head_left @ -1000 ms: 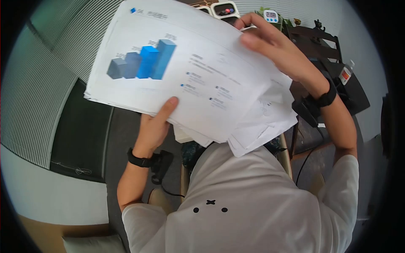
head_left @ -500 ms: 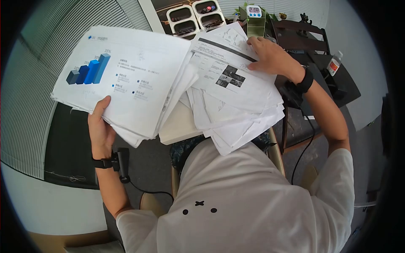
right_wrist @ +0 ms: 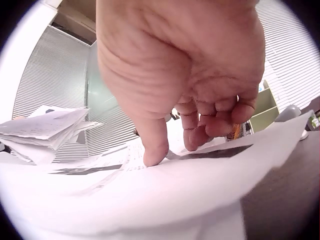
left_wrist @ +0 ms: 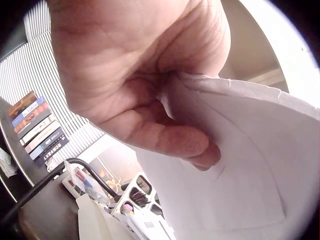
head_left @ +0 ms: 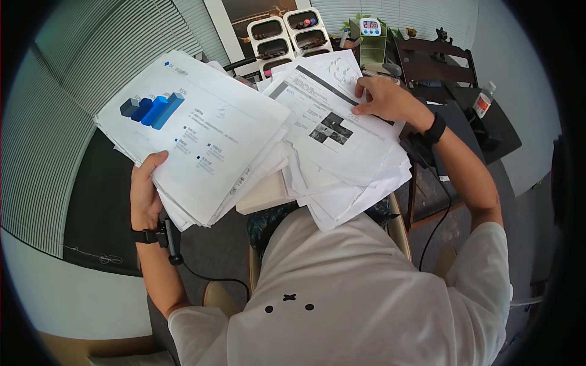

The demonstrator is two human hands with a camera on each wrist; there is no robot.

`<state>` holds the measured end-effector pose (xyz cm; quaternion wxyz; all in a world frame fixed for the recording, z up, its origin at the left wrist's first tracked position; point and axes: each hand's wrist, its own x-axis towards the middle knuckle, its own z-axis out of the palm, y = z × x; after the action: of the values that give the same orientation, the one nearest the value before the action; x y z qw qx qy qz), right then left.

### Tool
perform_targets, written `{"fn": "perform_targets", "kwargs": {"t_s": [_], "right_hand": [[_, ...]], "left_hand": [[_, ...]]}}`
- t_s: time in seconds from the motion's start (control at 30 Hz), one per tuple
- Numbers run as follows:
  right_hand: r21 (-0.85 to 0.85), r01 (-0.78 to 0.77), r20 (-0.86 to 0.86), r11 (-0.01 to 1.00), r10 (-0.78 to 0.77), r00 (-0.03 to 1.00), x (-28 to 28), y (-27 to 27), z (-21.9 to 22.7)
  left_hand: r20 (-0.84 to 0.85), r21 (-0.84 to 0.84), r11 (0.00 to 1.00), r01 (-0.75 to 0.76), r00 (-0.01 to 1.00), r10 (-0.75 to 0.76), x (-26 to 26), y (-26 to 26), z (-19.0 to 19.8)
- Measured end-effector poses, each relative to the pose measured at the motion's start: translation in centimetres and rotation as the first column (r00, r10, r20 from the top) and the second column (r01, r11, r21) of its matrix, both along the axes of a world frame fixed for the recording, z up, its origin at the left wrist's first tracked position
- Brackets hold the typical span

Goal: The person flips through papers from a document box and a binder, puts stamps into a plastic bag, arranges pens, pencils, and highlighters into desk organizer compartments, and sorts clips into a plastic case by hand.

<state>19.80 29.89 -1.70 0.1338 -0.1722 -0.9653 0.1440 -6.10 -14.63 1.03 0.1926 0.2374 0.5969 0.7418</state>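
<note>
In the head view, my left hand (head_left: 146, 192) grips a thick stack of papers (head_left: 201, 122), thumb on top and fingers underneath. Its top sheet carries a blue bar chart. From below, the left wrist view shows curled fingers (left_wrist: 175, 140) against the stack's white underside. Beside it lies a loose, fanned pile of printed sheets (head_left: 342, 165). My right hand (head_left: 390, 100) is over that pile's far right part, thumb and fingertips touching the top sheet (head_left: 305, 116). In the right wrist view the fingers (right_wrist: 220, 125) bend toward the thumb; I cannot tell whether they pinch paper.
A pale block or box (head_left: 265, 194) shows under the papers. Beyond them stand white pen trays (head_left: 268, 30), a digital timer (head_left: 370, 26) on a green holder and a dark wooden rack (head_left: 433, 58). A bottle (head_left: 484, 99) stands right. Books (left_wrist: 40, 130) appear in the left wrist view.
The stack in my left hand has swung left off the pile, uncovering other sheets. My right hand has come down onto the top sheet, and its thumb and fingertips have drawn closer together.
</note>
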Motion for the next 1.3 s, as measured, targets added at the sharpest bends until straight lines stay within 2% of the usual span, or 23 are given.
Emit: {"fn": "perform_targets", "kwargs": {"t_s": [0.07, 0.1, 0.17, 0.3, 0.37, 0.4, 0.5, 0.57, 0.7, 0.77, 0.8, 0.83, 0.87, 0.9, 0.97, 1.0, 1.03, 1.1, 1.17, 1.2, 1.23, 1.27, 1.3], "right_hand": [[-0.104, -0.012, 0.046, 0.995, 0.017, 0.999, -0.4, 0.3, -0.6], [-0.102, -0.012, 0.045, 0.995, 0.017, 0.999, -0.5, 0.4, -1.0], [-0.041, -0.053, -0.074, 0.998, 0.05, 0.996, -0.5, 0.2, -1.6], [0.018, -0.024, -0.136, 1.0, 0.027, 0.99, -0.8, -0.9, -1.8], [-0.082, -0.033, -0.082, 0.996, 0.026, 0.996, -1.4, -0.2, -1.7], [-0.078, -0.035, -0.085, 0.996, 0.028, 0.996, -1.4, 0.0, -1.7], [-0.131, -0.028, -0.149, 0.991, 0.008, 0.989, -1.4, -0.3, -0.9], [-0.207, 0.033, -0.239, 0.978, -0.083, 0.967, -1.1, -0.8, -0.2], [-0.206, 0.031, -0.276, 0.978, -0.088, 0.957, -0.4, -0.6, -0.4], [-0.062, -0.071, -0.518, 0.996, 0.029, 0.855, -0.7, 0.1, -0.4], [-0.152, -0.038, -0.52, 0.988, -0.047, 0.853, -0.4, 0.6, 0.0], [-0.18, -0.127, -0.627, 0.975, -0.014, 0.779, -0.5, 3.1, -0.5], [-0.273, -0.121, -0.653, 0.955, -0.092, 0.752, 1.1, 2.8, 1.0], [-0.368, -0.115, -0.66, 0.923, -0.173, 0.731, 2.5, 2.2, 2.6], [-0.348, -0.025, -0.718, 0.937, -0.25, 0.65, 3.6, 6.6, 3.6], [-0.368, -0.021, -0.78, 0.929, -0.296, 0.551, 4.2, 8.6, 3.7], [-0.37, -0.018, -0.791, 0.929, -0.304, 0.531, 5.7, 8.6, 4.9], [-0.419, -0.011, -0.858, 0.908, -0.392, 0.332, 7.5, 9.6, 6.3], [-0.533, -0.258, -0.789, 0.806, -0.363, 0.495, 9.5, 11.3, 6.9], [-0.616, -0.164, -0.751, 0.77, -0.512, 0.417, 8.7, 8.2, 7.1], [-0.638, -0.217, -0.685, 0.739, -0.417, 0.597, 9.1, 7.5, 6.7], [-0.61, -0.164, -0.681, 0.775, -0.407, 0.608, 8.4, 6.0, 5.8], [-0.579, -0.112, -0.676, 0.807, -0.399, 0.62, 7.1, 4.1, 4.6]], "left_hand": [[0.016, 0.005, 1.0, 0.006, 1.0, -0.006, 0.2, 0.2, 0.0], [0.01, 0.006, 1.0, 0.004, 1.0, -0.004, 0.3, 0.3, 0.0], [-0.002, 0.011, 1.0, 0.002, 1.0, -0.001, 0.2, 0.3, 0.0], [0.015, 0.024, 1.0, 0.011, 1.0, -0.011, -0.6, 0.1, -0.1], [0.017, 0.035, 0.999, 0.011, 1.0, -0.011, -0.5, 0.0, 0.1], [0.007, 0.041, 0.999, 0.008, 1.0, -0.008, -0.4, 0.1, 0.0], [0.006, 0.049, 0.999, 0.013, 1.0, -0.014, -0.7, -0.3, -0.1], [0.011, 0.054, 0.998, 0.024, 1.0, -0.024, -0.6, -0.2, -0.3], [-0.001, 0.11, 0.992, 0.056, 0.998, -0.056, 0.8, 0.2, -0.3], [0.005, 0.119, 0.99, 0.073, 0.997, -0.074, 0.8, -0.1, 0.2], [0.021, 0.115, 0.988, 0.099, 0.995, -0.102, 0.9, -0.1, 0.3], [0.036, 0.113, 0.986, 0.123, 0.991, -0.128, 1.3, -0.1, 0.5], [0.026, 0.117, 0.986, 0.119, 0.992, -0.123, 2.1, 0.7, 1.3], [0.094, 0.129, 0.978, 0.163, 0.98, -0.176, 2.8, 1.4, 1.9], [0.177, 0.145, 0.968, 0.203, 0.958, -0.227, 2.3, 4.0, 3.1], [0.211, 0.143, 0.948, 0.284, 0.927, -0.31, 2.1, 5.3, 3.0], [0.243, 0.145, 0.92, 0.364, 0.888, -0.389, 2.0, 6.6, 2.8], [0.304, 0.102, 0.875, 0.474, 0.822, -0.481, 3.4, 9.9, 3.0], [0.352, 0.018, 0.81, 0.586, 0.755, -0.553, 0.8, 13.7, 0.2], [0.293, -0.11, 0.811, 0.575, 0.798, -0.527, 1.8, 15.2, -0.7], [0.225, -0.236, 0.802, 0.548, 0.834, -0.504, 2.7, 16.6, -1.4], [0.232, -0.257, 0.734, 0.628, 0.778, -0.584, 1.6, 17.8, -3.4], [0.22, -0.303, 0.717, 0.627, 0.778, -0.588, 1.8, 18.2, -4.2]]}}
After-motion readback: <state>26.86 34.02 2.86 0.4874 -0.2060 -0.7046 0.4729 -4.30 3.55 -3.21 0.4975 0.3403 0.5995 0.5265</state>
